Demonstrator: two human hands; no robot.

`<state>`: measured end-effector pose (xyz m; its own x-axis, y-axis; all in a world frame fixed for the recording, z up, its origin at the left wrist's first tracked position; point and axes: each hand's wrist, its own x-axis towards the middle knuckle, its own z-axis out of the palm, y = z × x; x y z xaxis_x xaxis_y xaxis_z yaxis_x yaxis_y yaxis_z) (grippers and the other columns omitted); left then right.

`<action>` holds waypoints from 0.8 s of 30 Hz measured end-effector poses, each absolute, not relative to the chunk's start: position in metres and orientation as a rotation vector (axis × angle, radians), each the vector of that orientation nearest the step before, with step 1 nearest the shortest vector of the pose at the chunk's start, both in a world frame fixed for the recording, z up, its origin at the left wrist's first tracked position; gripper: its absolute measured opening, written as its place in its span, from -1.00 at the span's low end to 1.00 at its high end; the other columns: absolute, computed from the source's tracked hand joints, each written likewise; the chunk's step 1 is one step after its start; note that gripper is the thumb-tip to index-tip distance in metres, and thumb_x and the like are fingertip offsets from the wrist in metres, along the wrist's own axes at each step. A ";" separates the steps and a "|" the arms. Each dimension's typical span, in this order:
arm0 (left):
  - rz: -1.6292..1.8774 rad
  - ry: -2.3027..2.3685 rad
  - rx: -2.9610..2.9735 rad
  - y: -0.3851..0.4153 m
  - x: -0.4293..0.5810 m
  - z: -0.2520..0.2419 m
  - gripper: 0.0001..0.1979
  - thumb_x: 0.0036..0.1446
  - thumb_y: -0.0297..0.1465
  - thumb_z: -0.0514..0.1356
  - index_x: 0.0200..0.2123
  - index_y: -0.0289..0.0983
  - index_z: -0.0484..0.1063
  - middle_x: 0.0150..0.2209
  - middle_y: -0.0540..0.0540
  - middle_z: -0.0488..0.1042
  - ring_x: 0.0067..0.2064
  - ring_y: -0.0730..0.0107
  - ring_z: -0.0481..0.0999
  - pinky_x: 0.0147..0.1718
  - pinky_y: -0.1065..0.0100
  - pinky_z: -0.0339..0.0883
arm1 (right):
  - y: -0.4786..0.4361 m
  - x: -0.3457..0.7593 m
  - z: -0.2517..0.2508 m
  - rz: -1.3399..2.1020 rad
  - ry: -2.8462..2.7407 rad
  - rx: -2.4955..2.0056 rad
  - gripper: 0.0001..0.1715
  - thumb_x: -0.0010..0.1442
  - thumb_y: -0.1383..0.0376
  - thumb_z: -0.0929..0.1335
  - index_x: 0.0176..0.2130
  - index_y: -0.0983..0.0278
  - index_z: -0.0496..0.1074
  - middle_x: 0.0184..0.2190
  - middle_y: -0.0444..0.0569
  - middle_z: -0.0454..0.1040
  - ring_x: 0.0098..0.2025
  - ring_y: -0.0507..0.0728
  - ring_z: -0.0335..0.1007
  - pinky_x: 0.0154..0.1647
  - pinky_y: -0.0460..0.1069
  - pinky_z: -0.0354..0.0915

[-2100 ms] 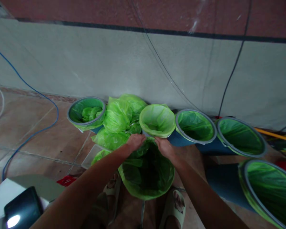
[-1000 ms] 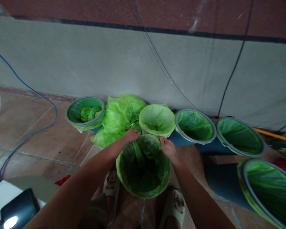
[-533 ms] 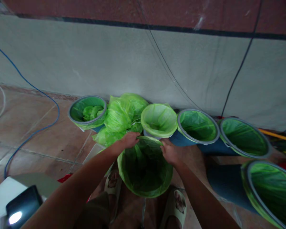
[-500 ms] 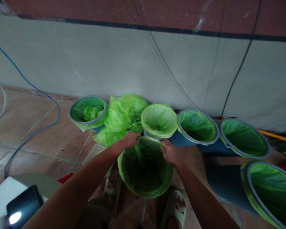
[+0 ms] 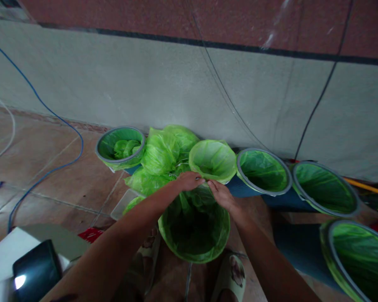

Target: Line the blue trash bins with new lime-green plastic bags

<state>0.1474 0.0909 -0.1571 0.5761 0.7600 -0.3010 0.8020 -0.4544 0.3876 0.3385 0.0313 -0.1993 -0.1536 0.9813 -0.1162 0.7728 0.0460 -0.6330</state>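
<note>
Between my feet stands a bin lined with a thin green bin liner point(image 5: 193, 247), its wide mouth facing up. The liner's edge is folded out over the near and side rim. At the far rim, my left hand point(image 5: 190, 181) is closed on the liner's edge. Close beside it, my right hand point(image 5: 222, 196) has its fingers pressed together on the same edge; its thumb is hard to make out. Just beyond my hands, another bin with a pale green liner point(image 5: 212, 160) stands near the wall.
Lined bins with grey rings point(image 5: 264, 170) stand to the right, one point(image 5: 357, 260) at front right. Left are bunched green bags point(image 5: 160, 155), another ringed bin point(image 5: 120, 144) and a clear tray point(image 5: 126, 203). A blue cable point(image 5: 47, 172) and a dark device point(image 5: 38, 270) lie farther left.
My hands have moved toward each other along the far rim and are now nearly touching. The view has shifted slightly; the bins stay put.
</note>
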 end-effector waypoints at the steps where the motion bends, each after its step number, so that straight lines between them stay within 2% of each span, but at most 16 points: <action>1: -0.132 1.235 2.346 0.090 0.151 -0.160 -0.61 0.30 -0.15 -0.03 -0.02 -0.16 0.49 -0.03 -0.11 0.54 0.01 0.24 0.51 -0.01 0.29 0.35 | 0.033 0.334 -0.200 0.822 -2.020 -1.788 -0.51 0.37 0.15 0.11 -0.03 0.30 0.47 -0.02 0.09 0.52 0.05 0.15 0.40 0.17 0.05 0.20; 4: -0.163 1.185 2.455 0.084 0.154 -0.171 -0.72 0.26 -0.29 0.07 -0.09 -0.23 0.52 -0.12 -0.16 0.57 -0.02 0.18 0.52 0.00 0.27 0.33 | 0.034 0.325 -0.202 0.771 -2.138 -1.850 -0.63 0.33 0.27 0.17 -0.07 0.29 0.49 -0.11 0.07 0.55 -0.01 0.16 0.42 0.11 0.03 0.22; 7: -0.153 1.197 2.472 0.080 0.154 -0.175 -0.74 0.26 -0.37 0.07 -0.11 -0.31 0.51 -0.16 -0.23 0.57 -0.03 0.10 0.53 -0.01 0.20 0.34 | 0.034 0.322 -0.201 0.709 -2.194 -1.935 -0.66 0.30 0.33 0.20 -0.09 0.31 0.49 -0.16 0.08 0.56 -0.06 0.16 0.44 0.02 0.00 0.25; 10: -0.128 1.245 2.457 0.078 0.154 -0.169 -0.73 0.24 -0.36 0.10 -0.07 -0.31 0.49 -0.09 -0.25 0.55 0.02 0.03 0.50 0.06 0.07 0.29 | 0.032 0.323 -0.197 0.700 -2.184 -1.995 -0.67 0.30 0.33 0.20 -0.11 0.32 0.50 -0.18 0.08 0.56 -0.09 0.16 0.45 -0.04 -0.02 0.26; 12: -0.081 1.292 2.439 0.078 0.149 -0.162 -0.59 0.16 -0.31 0.20 0.08 -0.26 0.39 0.05 -0.24 0.49 0.10 0.01 0.44 0.13 0.01 0.22 | 0.026 0.327 -0.194 0.708 -2.145 -2.028 -0.65 0.30 0.33 0.18 -0.11 0.33 0.50 -0.19 0.09 0.56 -0.12 0.16 0.46 -0.08 -0.03 0.27; 15: 0.059 1.381 2.322 0.077 0.126 -0.154 -0.29 0.03 -0.24 0.31 0.24 -0.24 0.21 0.18 -0.23 0.37 0.16 0.05 0.39 0.16 0.07 0.23 | 0.007 0.337 -0.193 0.682 -2.022 -2.144 -0.61 0.32 0.31 0.15 -0.08 0.35 0.49 -0.23 0.11 0.57 -0.19 0.16 0.49 -0.16 -0.03 0.29; 17: 0.123 1.423 2.225 0.076 0.106 -0.152 -0.30 0.06 -0.19 0.28 0.24 -0.27 0.20 0.19 -0.24 0.36 0.15 0.10 0.40 0.14 0.16 0.26 | -0.011 0.342 -0.196 0.643 -1.854 -2.311 -0.56 0.33 0.28 0.13 -0.04 0.35 0.48 -0.25 0.15 0.57 -0.21 0.20 0.50 -0.20 0.01 0.31; 19: 0.167 1.461 2.118 0.076 0.089 -0.152 -0.39 0.16 -0.14 0.18 0.20 -0.30 0.25 0.16 -0.22 0.40 0.10 0.18 0.45 0.09 0.26 0.31 | -0.030 0.342 -0.199 0.617 -1.676 -2.465 -0.52 0.34 0.25 0.10 -0.01 0.37 0.47 -0.26 0.20 0.56 -0.21 0.25 0.52 -0.22 0.05 0.32; 22: 0.174 1.510 1.978 0.082 0.083 -0.155 -0.58 0.31 -0.17 -0.02 0.03 -0.30 0.41 -0.01 -0.17 0.53 -0.03 0.30 0.53 -0.02 0.37 0.35 | -0.050 0.340 -0.200 0.646 -1.609 -2.493 -0.48 0.34 0.18 0.12 0.07 0.39 0.41 -0.24 0.24 0.56 -0.22 0.29 0.53 -0.23 0.08 0.33; 24: 0.099 1.567 1.959 0.090 0.091 -0.158 -0.58 0.36 -0.23 -0.11 -0.10 -0.30 0.48 -0.11 -0.15 0.57 -0.09 0.33 0.54 -0.07 0.38 0.36 | -0.051 0.341 -0.196 0.614 -1.614 -2.449 -0.41 0.32 0.09 0.15 0.14 0.41 0.34 -0.18 0.27 0.55 -0.18 0.31 0.52 -0.21 0.11 0.34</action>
